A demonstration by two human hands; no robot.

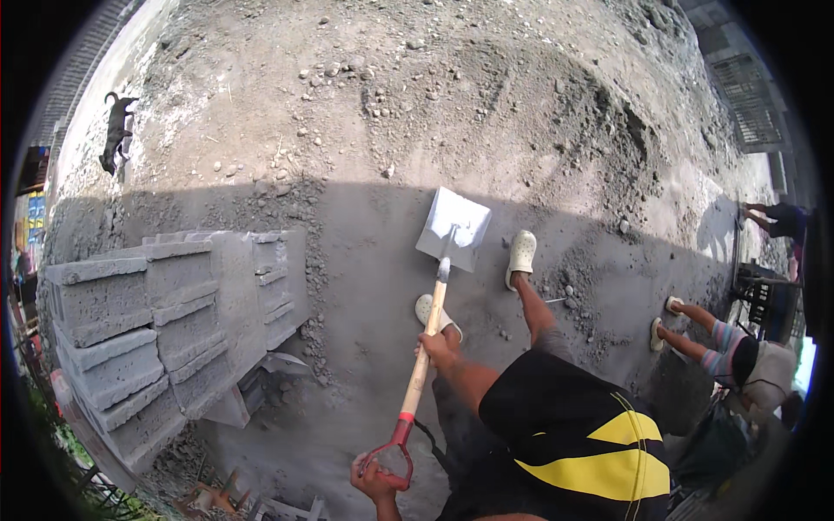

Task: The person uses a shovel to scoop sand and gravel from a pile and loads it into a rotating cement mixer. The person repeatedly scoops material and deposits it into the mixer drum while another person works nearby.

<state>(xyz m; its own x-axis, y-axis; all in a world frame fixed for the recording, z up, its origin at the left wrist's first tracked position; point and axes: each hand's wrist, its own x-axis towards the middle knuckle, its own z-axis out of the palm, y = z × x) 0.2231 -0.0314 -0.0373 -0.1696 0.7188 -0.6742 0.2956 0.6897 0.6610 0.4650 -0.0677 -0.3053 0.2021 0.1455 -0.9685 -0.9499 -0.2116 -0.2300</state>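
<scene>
I hold a shovel (424, 365) with a pale wooden shaft, a red D-shaped grip and a bright metal blade. My left hand (373, 479) is closed round the red grip near the lower edge. Higher up, my right hand (440, 349) wraps round the middle of the shaft. The blade, with no load visible on it, points away from me over the grey ground (365, 252), close to my feet in pale clogs (521, 256). Whether it touches the ground I cannot tell.
Grey concrete blocks (187, 304) stand stacked at my left. Loose gravel and soil (556, 104) spread ahead, partly in sunlight. A black dog (115, 135) is at the far left. At the right, a person in striped shorts (725, 343) and another person (782, 219) are nearby.
</scene>
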